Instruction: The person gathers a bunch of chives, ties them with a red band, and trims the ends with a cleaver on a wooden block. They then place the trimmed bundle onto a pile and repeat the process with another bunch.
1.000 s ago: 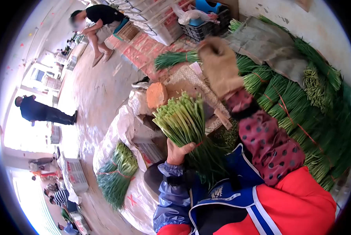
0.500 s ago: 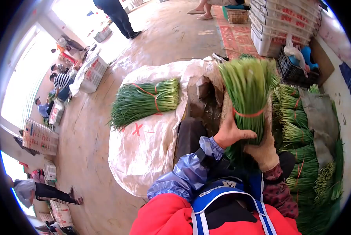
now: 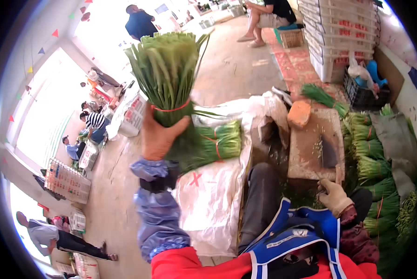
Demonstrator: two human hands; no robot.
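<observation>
Green bundle (image 3: 169,69) in left hand (image 3: 159,135); sack (image 3: 213,209) bears red X (image 3: 196,179)

One raised green bundle (image 3: 166,69), one orange block (image 3: 299,115), one black crate (image 3: 363,94), one apron (image 3: 274,233)

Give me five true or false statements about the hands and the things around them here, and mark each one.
1. The bare left hand grips a bundle of long green stalks tied with a red band. True.
2. The right hand is bare. False: it wears a tan cloth glove.
3. A rough orange block sits at a corner of the brown rectangular board. True.
4. A second tied green bundle lies on the white sheet marked with a red X. True.
5. The black plastic crate stands on that sheet. False: it stands beside the stacked white plastic crates.
</observation>
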